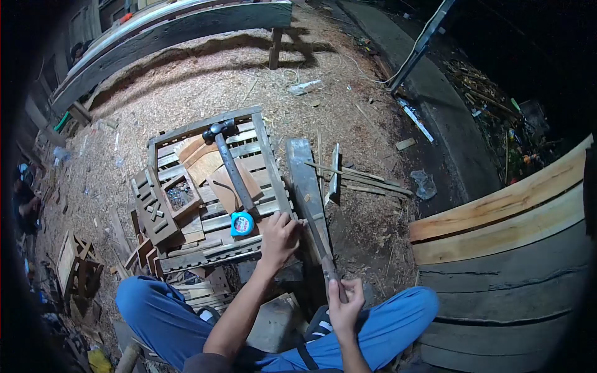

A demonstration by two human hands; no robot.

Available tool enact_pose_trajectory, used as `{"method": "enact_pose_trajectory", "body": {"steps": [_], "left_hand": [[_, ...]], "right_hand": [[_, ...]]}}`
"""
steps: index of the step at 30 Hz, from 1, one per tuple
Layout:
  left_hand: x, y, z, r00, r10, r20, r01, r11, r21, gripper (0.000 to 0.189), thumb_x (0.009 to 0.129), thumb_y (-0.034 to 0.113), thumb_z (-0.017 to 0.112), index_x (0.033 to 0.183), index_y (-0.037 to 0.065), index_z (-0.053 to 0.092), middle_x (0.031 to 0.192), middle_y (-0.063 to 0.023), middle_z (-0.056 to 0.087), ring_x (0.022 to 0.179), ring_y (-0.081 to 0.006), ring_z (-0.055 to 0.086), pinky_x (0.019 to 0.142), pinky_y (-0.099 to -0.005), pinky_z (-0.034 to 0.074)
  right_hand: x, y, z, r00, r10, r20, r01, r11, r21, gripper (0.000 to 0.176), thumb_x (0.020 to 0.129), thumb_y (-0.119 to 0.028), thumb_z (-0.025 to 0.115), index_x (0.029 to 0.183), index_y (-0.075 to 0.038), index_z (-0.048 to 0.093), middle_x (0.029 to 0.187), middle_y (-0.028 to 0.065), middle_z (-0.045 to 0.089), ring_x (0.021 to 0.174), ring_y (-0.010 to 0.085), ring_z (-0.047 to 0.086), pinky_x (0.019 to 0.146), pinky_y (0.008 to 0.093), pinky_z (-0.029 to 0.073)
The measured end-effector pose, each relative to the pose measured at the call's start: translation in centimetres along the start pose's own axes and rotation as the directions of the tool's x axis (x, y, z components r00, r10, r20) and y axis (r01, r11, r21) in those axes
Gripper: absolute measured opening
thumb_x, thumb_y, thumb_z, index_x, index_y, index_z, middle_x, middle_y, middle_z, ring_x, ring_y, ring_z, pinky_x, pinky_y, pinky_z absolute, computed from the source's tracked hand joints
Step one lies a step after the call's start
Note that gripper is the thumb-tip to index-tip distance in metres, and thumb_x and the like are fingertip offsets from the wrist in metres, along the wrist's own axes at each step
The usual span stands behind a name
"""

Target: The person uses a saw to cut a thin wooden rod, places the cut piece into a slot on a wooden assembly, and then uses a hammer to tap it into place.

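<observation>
My right hand [346,306] is closed around the handle of a long, narrow dark-bladed tool [321,241], whose exact kind I cannot make out. Its blade points away from me, along a worn grey plank [302,177]. At the near right corner of a slatted wooden pallet [269,152], my left hand [281,237] has its fingers curled down; whatever lies under them is hidden. Just left of that hand sits a blue tape measure [242,224]. A hammer [233,171] lies across the slats, its head at the far side, beside thin wooden pieces [202,160].
A small wooden box of nails [180,194] and a carved wooden block [154,211] sit on the pallet's left. Thin sticks [367,180] lie right of the plank. Wide boards [497,230] fill the right side. A long bench [180,31] stands beyond, over shaving-covered ground [211,87].
</observation>
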State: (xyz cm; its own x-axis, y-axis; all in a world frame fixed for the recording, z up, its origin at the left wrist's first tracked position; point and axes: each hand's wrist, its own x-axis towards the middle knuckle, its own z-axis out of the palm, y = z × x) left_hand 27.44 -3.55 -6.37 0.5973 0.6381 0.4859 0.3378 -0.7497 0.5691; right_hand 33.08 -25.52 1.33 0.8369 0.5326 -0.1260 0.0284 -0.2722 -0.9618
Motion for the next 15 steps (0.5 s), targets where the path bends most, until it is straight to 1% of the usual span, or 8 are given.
{"method": "enact_pose_trajectory", "body": {"steps": [1,3,5,7,8,9,12,15], "left_hand": [[0.3,0.0,-0.2,0.999,0.027,-0.035,-0.027,1.000,0.012,0.016,0.079,0.008,0.077,0.090,0.005,0.066,0.089,-0.0126,0.053,0.089,-0.0330,0.055,0.076,-0.0459,0.047],[0.2,-0.1,0.1,0.999,0.011,-0.033,-0.011,1.000,0.006,0.014,0.080,0.008,0.077,0.090,0.005,0.067,0.088,-0.0125,0.053,0.088,-0.0327,0.056,0.075,-0.0460,0.047],[0.1,-0.2,0.3,1.000,-0.003,-0.025,0.003,1.000,-0.004,0.013,0.081,0.008,0.077,0.089,0.004,0.067,0.088,-0.0126,0.054,0.088,-0.0329,0.056,0.075,-0.0455,0.048],[0.2,-0.1,0.0,0.999,0.011,-0.044,-0.013,0.999,-0.035,0.012,0.082,0.008,0.077,0.088,0.005,0.067,0.088,-0.0127,0.054,0.088,-0.0331,0.055,0.075,-0.0454,0.048],[0.1,-0.2,0.1,0.999,0.010,-0.048,-0.011,0.999,-0.031,0.012,0.082,0.008,0.077,0.088,0.005,0.067,0.088,-0.0127,0.054,0.088,-0.0331,0.055,0.075,-0.0454,0.048],[-0.1,-0.3,0.5,0.999,0.006,-0.046,-0.007,1.000,-0.021,0.012,0.082,0.008,0.077,0.088,0.005,0.067,0.088,-0.0127,0.054,0.088,-0.0331,0.055,0.075,-0.0455,0.048],[-0.1,0.0,0.2,0.999,0.004,-0.032,-0.004,1.000,-0.002,0.013,0.082,0.009,0.078,0.088,0.005,0.067,0.089,-0.0127,0.054,0.089,-0.0333,0.055,0.076,-0.0458,0.048],[-0.1,0.1,-0.1,0.999,0.027,-0.021,-0.027,1.000,0.010,0.014,0.082,0.009,0.078,0.088,0.004,0.066,0.089,-0.0125,0.054,0.089,-0.0331,0.055,0.076,-0.0460,0.048]], "right_hand": [[0.7,0.0,-0.2,1.000,-0.007,-0.001,0.007,1.000,0.006,0.021,0.102,-0.010,0.070,0.104,-0.003,0.051,0.081,0.0035,0.063,0.073,0.0072,0.064,0.060,0.0224,0.048],[1.4,0.4,-1.3,0.998,-0.031,0.054,0.032,0.999,-0.009,0.019,0.101,-0.008,0.070,0.103,-0.003,0.051,0.081,0.0028,0.063,0.072,0.0064,0.064,0.060,0.0218,0.047],[0.7,0.7,-1.8,0.998,-0.048,0.046,0.048,0.999,0.013,0.019,0.101,-0.006,0.070,0.102,-0.003,0.052,0.079,0.0013,0.063,0.070,0.0050,0.062,0.059,0.0212,0.046],[-0.1,1.5,-1.9,0.999,-0.023,0.027,0.019,0.992,0.125,0.018,0.101,-0.006,0.071,0.102,-0.003,0.053,0.077,0.0001,0.063,0.067,0.0039,0.060,0.055,0.0209,0.044],[0.1,2.0,-1.6,0.992,-0.125,-0.011,0.125,0.990,0.067,0.018,0.101,-0.007,0.070,0.102,-0.003,0.053,0.075,-0.0005,0.062,0.064,0.0032,0.059,0.052,0.0212,0.041],[0.2,1.5,-1.5,0.992,-0.124,-0.013,0.125,0.990,0.071,0.018,0.101,-0.007,0.070,0.102,-0.003,0.053,0.075,-0.0005,0.062,0.064,0.0032,0.059,0.052,0.0212,0.041],[1.4,-0.4,-1.5,0.994,-0.066,0.090,0.065,0.998,0.021,0.019,0.103,-0.011,0.069,0.103,-0.002,0.053,0.072,-0.0008,0.061,0.061,0.0026,0.056,0.050,0.0224,0.038],[0.2,-1.0,-1.7,0.994,-0.077,0.077,0.077,0.997,0.001,0.020,0.103,-0.012,0.070,0.103,-0.002,0.053,0.071,-0.0010,0.060,0.060,0.0028,0.056,0.050,0.0223,0.038]]}}
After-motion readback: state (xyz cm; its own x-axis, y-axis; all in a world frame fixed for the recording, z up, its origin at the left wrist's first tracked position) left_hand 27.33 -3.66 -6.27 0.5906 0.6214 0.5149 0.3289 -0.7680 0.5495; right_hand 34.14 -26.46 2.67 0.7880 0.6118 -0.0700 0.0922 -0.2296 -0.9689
